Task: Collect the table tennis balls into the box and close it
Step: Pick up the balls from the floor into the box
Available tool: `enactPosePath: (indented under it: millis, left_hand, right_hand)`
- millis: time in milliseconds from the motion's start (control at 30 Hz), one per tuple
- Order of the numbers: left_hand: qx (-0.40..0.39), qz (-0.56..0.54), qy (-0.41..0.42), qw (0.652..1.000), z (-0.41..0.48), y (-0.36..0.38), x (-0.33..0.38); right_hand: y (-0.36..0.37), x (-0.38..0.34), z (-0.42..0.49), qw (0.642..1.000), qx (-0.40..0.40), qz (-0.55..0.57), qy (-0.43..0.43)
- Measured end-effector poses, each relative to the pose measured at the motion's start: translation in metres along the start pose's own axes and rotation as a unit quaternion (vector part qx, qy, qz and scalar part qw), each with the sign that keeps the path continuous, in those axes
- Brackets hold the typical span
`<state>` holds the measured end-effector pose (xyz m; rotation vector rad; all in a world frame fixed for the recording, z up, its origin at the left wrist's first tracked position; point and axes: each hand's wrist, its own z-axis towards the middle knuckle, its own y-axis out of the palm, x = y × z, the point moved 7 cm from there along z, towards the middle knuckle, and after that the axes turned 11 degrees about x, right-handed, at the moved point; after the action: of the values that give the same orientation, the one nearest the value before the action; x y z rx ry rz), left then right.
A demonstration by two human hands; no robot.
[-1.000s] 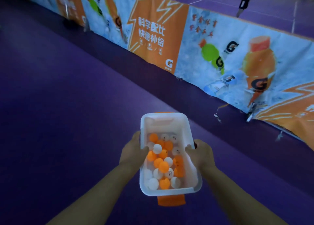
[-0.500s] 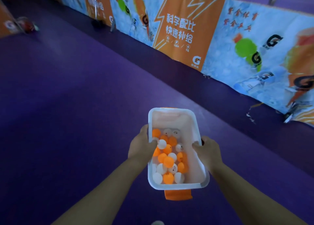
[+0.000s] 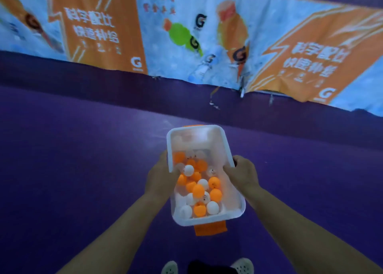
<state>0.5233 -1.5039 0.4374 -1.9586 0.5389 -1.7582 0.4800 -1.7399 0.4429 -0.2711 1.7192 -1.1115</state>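
A translucent white plastic box (image 3: 219,141) is held in the air in front of me, its top open with no lid on it. Several orange and white table tennis balls (image 3: 199,188) lie in its near half. My left hand (image 3: 160,175) grips the box's left rim, thumb inside. My right hand (image 3: 242,173) grips the right rim. An orange clasp (image 3: 210,228) hangs from the box's near end, and another orange piece shows at the far end.
A purple sports floor (image 3: 72,170) spreads all round. A low barrier of blue and orange advertising banners (image 3: 186,41) runs across the view just ahead. My shoes (image 3: 242,266) show at the bottom edge.
The view has turned to the right, so the banner barrier now lies straight ahead and closer. Both hands keep the same grip on the box, and the balls have shifted slightly.
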Motion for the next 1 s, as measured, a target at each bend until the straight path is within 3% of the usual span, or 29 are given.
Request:
enactPosePath:
  millis: [300,600,833,1000]
  left_hand:
    - [-0.165,-0.022,0.111,0.98,-0.052,0.196,0.144]
    - [-0.272,0.023,0.198,0.941,-0.132,0.387,0.272]
    - [-0.337,0.054,0.281,0.897,-0.186,0.498,0.348]
    - [-0.418,0.061,0.335,0.842,-0.212,0.578,0.393]
  right_hand:
    - [-0.157,0.187,0.028,0.981,0.107,0.016,0.161]
    - [-0.307,0.355,0.028,0.937,0.209,0.038,0.277]
    - [-0.384,0.448,0.007,0.878,0.289,0.054,0.376]
    - [-0.414,0.498,-0.004,0.82,0.352,0.076,0.445]
